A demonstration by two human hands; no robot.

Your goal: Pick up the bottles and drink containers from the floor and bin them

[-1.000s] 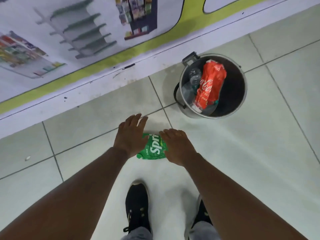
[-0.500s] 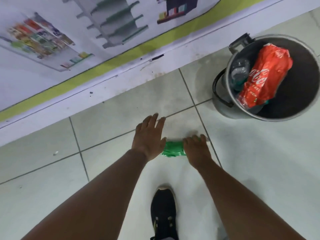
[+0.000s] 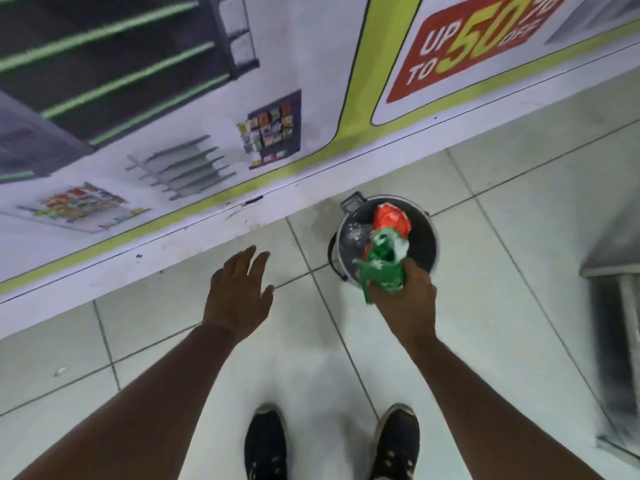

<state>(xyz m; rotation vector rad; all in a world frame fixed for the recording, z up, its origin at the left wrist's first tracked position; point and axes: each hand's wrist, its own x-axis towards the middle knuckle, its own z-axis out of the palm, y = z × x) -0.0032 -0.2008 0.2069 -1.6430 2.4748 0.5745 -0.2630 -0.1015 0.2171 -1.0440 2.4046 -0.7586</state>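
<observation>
Bottle held above bin

Right hand [image 3: 403, 299] grips a crumpled green bottle [image 3: 381, 263], fingers closed round its lower end; the bottle sits over the near rim of the grey bin [image 3: 427, 244]; a red bottle [image 3: 391, 218] and a clear bottle [image 3: 353, 233] lie inside the bin; left hand [image 3: 239, 294] hangs above the tiled floor [image 3: 502, 306], fingers spread wide, holding nothing; two dark shoes [image 3: 265, 445] stand below.
</observation>
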